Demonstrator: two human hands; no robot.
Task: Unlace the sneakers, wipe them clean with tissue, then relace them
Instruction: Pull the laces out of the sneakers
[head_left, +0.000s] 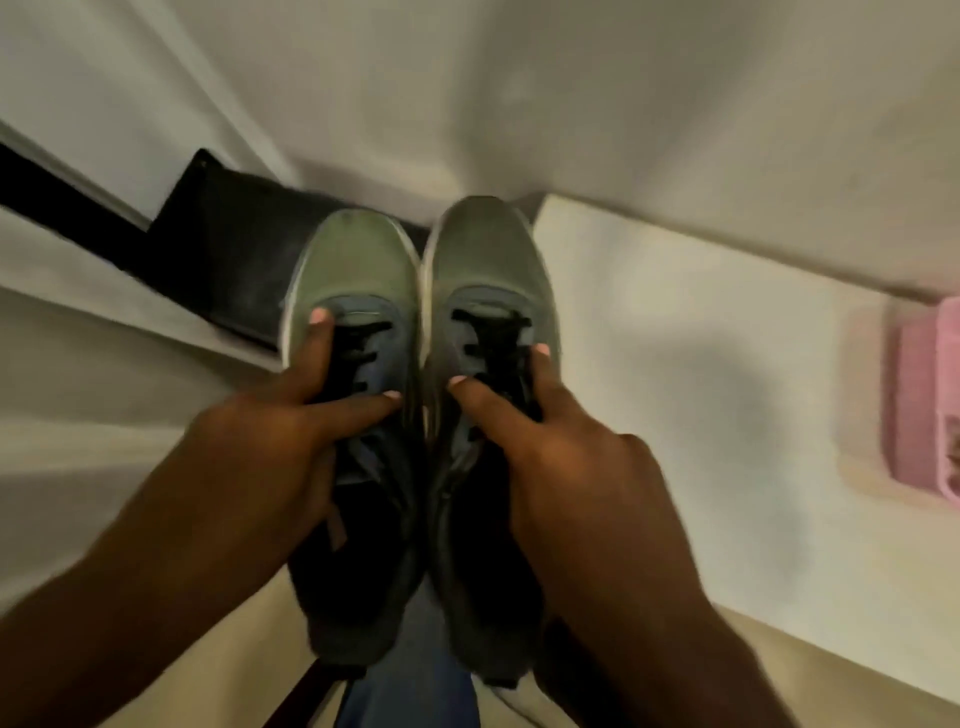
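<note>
From the head camera you are looking down on two sneakers, held side by side in the middle of the frame with their toes pointing to the top edge. Your left hand (270, 441) grasps the left sneaker (353, 270) at its throat, one finger running up beside the black laces (363, 343) and another lying across them. Your right hand (550, 452) clasps the right sneaker (483, 249) the same way, fingers curled over its lacing. The inner edges of the two shoes touch or nearly touch. Both are still fully laced, so by my reading the task is at its very start.

To do the unlacing well, set both shoes down on the pale surface (675, 322) at centre right, so each hand is free. Work one shoe at a time. Find the knot or the tucked ends first; they are not visible here, as your fingers and the blur hide them. Loosen from the top eyelets toward the toe, pulling each crossing out evenly instead of yanking one end.

Count: two sneakers, two hands, one lace in each shoe as far as the blur allows. One dark mat or bag (223, 244) lies at upper left, and one pink object (930, 395) sits at the right edge. No tissue is in view.
</note>
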